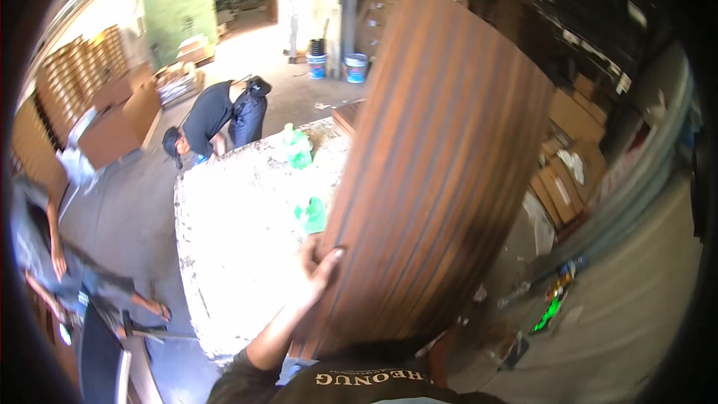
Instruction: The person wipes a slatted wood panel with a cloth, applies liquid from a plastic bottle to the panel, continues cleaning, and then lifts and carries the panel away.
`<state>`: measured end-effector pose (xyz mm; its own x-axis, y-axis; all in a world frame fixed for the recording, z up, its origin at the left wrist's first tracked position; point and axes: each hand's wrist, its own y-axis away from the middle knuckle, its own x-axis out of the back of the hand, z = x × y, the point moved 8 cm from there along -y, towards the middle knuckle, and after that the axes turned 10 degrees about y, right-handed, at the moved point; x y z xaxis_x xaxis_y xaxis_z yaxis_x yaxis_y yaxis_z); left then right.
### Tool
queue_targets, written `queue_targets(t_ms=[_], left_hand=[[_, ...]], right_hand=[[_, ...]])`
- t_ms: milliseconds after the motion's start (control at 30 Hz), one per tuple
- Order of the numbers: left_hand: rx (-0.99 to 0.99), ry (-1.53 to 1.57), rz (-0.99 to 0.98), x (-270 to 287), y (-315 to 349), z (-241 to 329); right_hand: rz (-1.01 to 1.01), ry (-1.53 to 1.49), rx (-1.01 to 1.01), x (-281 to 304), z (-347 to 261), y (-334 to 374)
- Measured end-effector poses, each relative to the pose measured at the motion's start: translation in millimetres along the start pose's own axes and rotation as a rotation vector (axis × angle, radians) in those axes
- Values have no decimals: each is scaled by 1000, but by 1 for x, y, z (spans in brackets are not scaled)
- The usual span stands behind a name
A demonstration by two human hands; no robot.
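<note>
A large brown wood-grain panel (441,150) with dark stripes stands tilted in front of me, its lower end close to my body. My left hand (318,273) is closed on its left edge, thumb on the striped face and fingers going behind. My right hand does not show; the panel may hide it. Behind and left of the panel lies a white, blotchy, brightly lit tabletop (232,232). On it are a green see-through bottle (297,150) and another green plastic container (310,214), partly overlapped by the panel's side.
A person in dark clothes (217,116) bends beside the table's far left corner. Another person (63,254) sits at the left. Cardboard boxes (120,120) stand at the far left, more boxes (565,187) at the right. Two blue buckets (356,69) stand by a pillar. Litter (550,314) lies on the right floor.
</note>
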<state>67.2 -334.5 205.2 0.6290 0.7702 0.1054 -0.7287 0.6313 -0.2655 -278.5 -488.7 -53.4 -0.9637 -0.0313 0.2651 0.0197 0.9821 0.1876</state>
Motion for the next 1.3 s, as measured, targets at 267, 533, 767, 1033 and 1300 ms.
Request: queue_targets(t_ms=[267, 533, 767, 1033, 1300], left_hand=[[126, 299, 39, -177, -118, -115], [245, 365, 313, -203, -210, -206], [216, -246, 311, -227, -224, -292], [231, 638, 437, -230, -231, -312], [191, 464, 522, -251, -258, -317]], right_hand=[[270, 160, 294, 81, 24, -192], [-112, 652, 210, 41, -190, -364], [38, 824, 415, -35, -179, -444], [380, 94, 252, -14, -109, -463], [631, -481, -398, -7, -64, -482]])
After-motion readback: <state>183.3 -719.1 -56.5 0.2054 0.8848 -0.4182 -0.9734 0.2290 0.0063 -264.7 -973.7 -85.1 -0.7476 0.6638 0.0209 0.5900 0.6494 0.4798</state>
